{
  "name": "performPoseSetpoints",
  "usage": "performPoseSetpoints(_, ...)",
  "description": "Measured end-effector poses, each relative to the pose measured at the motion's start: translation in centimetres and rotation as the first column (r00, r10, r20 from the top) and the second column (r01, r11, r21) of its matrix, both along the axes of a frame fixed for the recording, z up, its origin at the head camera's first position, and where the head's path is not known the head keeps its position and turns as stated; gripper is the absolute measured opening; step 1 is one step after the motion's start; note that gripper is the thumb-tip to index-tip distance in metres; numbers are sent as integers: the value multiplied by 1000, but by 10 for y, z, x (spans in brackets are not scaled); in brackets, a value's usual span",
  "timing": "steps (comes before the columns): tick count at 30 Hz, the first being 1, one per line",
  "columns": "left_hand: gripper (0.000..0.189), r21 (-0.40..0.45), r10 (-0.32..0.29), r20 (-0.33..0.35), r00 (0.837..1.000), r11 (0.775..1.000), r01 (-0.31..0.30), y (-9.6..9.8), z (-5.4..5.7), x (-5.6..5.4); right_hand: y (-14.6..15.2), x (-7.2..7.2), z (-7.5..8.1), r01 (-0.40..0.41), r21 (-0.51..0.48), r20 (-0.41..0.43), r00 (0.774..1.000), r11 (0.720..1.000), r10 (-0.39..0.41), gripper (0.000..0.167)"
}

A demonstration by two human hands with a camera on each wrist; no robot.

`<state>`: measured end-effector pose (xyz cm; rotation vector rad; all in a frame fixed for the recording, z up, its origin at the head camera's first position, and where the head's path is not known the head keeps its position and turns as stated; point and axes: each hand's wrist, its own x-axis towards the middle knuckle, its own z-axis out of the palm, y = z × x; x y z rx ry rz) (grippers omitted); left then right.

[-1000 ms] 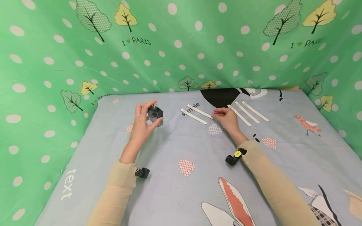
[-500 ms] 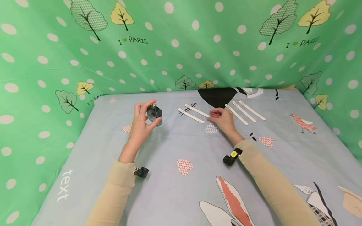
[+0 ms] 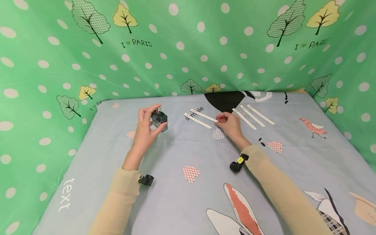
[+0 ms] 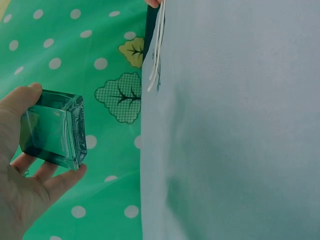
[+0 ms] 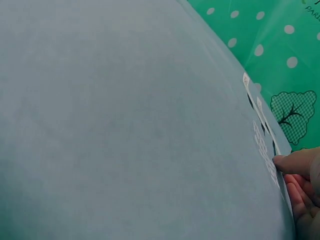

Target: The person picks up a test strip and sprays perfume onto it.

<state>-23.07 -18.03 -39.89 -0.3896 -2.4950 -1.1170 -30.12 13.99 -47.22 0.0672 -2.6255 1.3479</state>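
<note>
A square bottle of dark teal glass (image 3: 160,120) with a small spray nozzle on top is gripped upright above the cloth by my left hand (image 3: 144,129). The left wrist view shows the clear bottle (image 4: 52,127) with the thumb on its upper edge and fingers under its lower edge. My right hand (image 3: 230,127) pinches the near end of a white paper test strip (image 3: 203,115). Beside it lies a second white strip (image 3: 197,120), over printed lettering. Thumb and fingertips (image 5: 281,161) show at the strip's end in the right wrist view.
Three more white strips (image 3: 248,118) lie side by side to the right of my right hand. A grey-blue printed cloth (image 3: 170,202) covers the table. Behind it hangs a green dotted curtain (image 3: 164,75), reaching down to the far table edge.
My right thumb and fingertips have come onto the end of the strip. The left hand still holds the bottle in the same spot, and the head view has shifted slightly.
</note>
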Motion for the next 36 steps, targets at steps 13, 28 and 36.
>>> performPoseSetpoints(13, 67, 8, 1, -8, 1000, 1000, -1, -2, 0, 1, 2, -4, 3, -21, 14, 33, 999, 1000, 20, 21)
performPoseSetpoints(28, 67, 10, -1, -15, 1000, 1000, 1, -2, -1, 3, 11, -9, 10, -57, -13, 81, 995, 998, 58, 17)
performPoseSetpoints(36, 67, 3, 5, -14, 1000, 1000, -5, -3, -1, 2, 15, -12, 20, -41, -81, 182, 982, 996, 56, 22)
